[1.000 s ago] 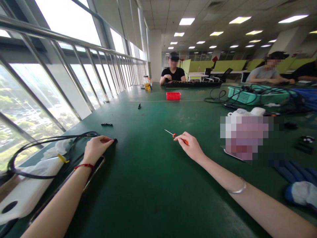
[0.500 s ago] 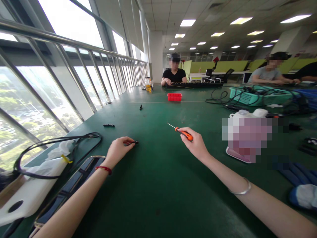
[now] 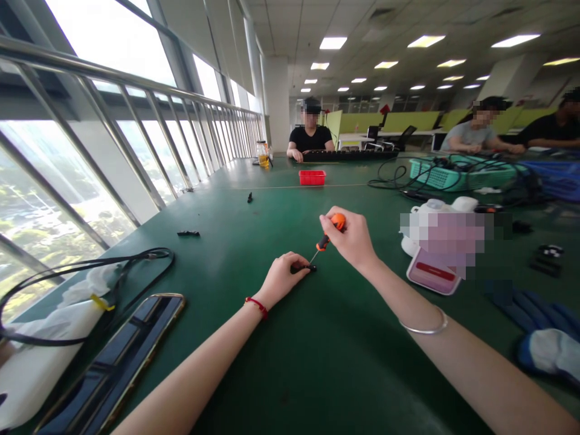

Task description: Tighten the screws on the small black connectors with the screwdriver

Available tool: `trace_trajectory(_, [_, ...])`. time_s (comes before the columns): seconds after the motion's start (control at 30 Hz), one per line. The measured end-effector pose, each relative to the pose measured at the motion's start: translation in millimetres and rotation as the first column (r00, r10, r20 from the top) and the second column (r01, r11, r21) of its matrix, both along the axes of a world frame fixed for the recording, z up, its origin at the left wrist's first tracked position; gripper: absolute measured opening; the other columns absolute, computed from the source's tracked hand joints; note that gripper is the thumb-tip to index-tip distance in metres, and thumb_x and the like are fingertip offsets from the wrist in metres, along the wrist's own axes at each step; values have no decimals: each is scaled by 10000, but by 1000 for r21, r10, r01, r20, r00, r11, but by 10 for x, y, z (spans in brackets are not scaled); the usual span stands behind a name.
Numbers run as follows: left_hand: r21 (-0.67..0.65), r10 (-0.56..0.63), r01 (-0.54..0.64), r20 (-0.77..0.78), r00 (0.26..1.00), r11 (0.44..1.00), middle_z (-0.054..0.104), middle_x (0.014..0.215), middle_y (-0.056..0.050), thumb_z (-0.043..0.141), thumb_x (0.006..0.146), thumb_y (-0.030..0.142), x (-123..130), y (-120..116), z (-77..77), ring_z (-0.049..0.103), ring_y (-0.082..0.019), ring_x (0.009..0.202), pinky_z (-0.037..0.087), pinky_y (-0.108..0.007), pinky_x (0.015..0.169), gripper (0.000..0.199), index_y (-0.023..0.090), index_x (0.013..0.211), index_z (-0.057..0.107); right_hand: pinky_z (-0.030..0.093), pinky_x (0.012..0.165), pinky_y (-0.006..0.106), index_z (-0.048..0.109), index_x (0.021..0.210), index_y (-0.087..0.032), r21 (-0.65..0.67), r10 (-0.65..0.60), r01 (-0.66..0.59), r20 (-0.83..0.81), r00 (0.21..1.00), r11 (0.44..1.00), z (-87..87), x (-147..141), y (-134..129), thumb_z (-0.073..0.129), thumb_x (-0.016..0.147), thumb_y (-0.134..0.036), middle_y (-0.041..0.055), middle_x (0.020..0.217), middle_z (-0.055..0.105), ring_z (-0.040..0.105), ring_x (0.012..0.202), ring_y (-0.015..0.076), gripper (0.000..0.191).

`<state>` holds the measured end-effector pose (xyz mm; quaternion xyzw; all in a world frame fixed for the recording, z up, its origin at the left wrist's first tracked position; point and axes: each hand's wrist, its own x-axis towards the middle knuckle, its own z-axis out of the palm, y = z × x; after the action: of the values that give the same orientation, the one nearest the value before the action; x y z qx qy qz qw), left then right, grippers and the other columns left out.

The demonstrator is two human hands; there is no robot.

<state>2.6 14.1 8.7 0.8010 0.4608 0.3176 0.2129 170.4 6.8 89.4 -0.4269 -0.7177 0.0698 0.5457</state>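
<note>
An orange and black screwdriver (image 3: 324, 241) is gripped by its handle in my right hand (image 3: 353, 238), its shaft slanting down to the left. Its tip meets or nearly meets a small black part (image 3: 312, 267) on the green table (image 3: 290, 350). My left hand (image 3: 285, 278) pinches that part between thumb and fingers and rests low over the tabletop. Most of the part is hidden by the fingers, so its exact kind does not show.
Two small black pieces (image 3: 188, 233) (image 3: 249, 197) lie farther off. A red tray (image 3: 312, 177) stands mid-table. At left are a phone (image 3: 113, 356) and a looped cable (image 3: 170, 266); at right, a pink item (image 3: 435, 272), gloves (image 3: 548, 350) and a teal basket (image 3: 471, 178). Several people sit beyond.
My left hand has carried the black part rightward. My right hand has turned the screwdriver from pointing away to pointing down, bringing its tip to the part.
</note>
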Motion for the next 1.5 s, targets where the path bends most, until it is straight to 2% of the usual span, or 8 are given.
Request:
trace_trajectory(0.13, [-5, 1, -1, 2, 1000, 1000, 624, 826, -33, 595, 742, 222, -12, -9, 1, 581, -145, 723, 477, -258, 675, 86, 164, 785, 642, 338, 521, 218, 477, 597, -193, -21, -18, 19, 58, 998, 1000, -69, -43, -24, 479, 806, -388, -25, 525, 470, 422, 493, 95, 285])
trace_trajectory(0.4, [6, -6, 6, -14, 1000, 1000, 614, 822, -35, 598, 737, 218, -6, 3, -10, 573, -147, 718, 479, -267, 674, 97, 165, 790, 661, 340, 509, 223, 485, 610, -204, -22, -30, 33, 143, 989, 999, -79, -59, -52, 450, 820, -399, -23, 511, 480, 438, 472, 101, 289])
trace_trajectory(0.87, [21, -7, 7, -10, 1000, 1000, 614, 811, -32, 592, 734, 213, -3, -3, -13, 573, -145, 721, 473, -261, 670, 97, 165, 791, 654, 339, 530, 226, 455, 597, -205, -27, -45, 49, 114, 992, 998, -76, -39, -29, 461, 809, -401, -30, 517, 461, 427, 477, 101, 289])
trace_trajectory(1.1, [27, -10, 10, -9, 1000, 1000, 614, 820, -34, 585, 737, 216, -8, -7, -23, 565, -146, 718, 471, -266, 672, 94, 167, 791, 644, 348, 535, 230, 496, 628, -207, -98, -5, 23, 185, 983, 995, -12, -35, -35, 472, 776, -332, -19, 556, 526, 480, 510, 117, 195])
trace_trajectory(1.37, [30, -25, 25, -15, 1000, 999, 602, 821, -31, 580, 739, 208, -14, -12, -19, 560, -146, 725, 470, -268, 683, 102, 179, 803, 654, 334, 536, 234, 487, 669, -212, -98, 50, -21, 305, 951, 995, 36, -57, -99, 446, 783, -318, -24, 565, 532, 494, 519, 120, 162])
trace_trajectory(1.5, [44, -25, 26, -35, 999, 999, 599, 821, -30, 576, 746, 210, -9, -22, -2, 560, -149, 727, 470, -275, 693, 91, 181, 790, 650, 309, 508, 229, 460, 796, -218, -103, 16, 17, 303, 953, 995, 78, -66, -134, 483, 729, -292, -44, 577, 503, 466, 487, 114, 103])
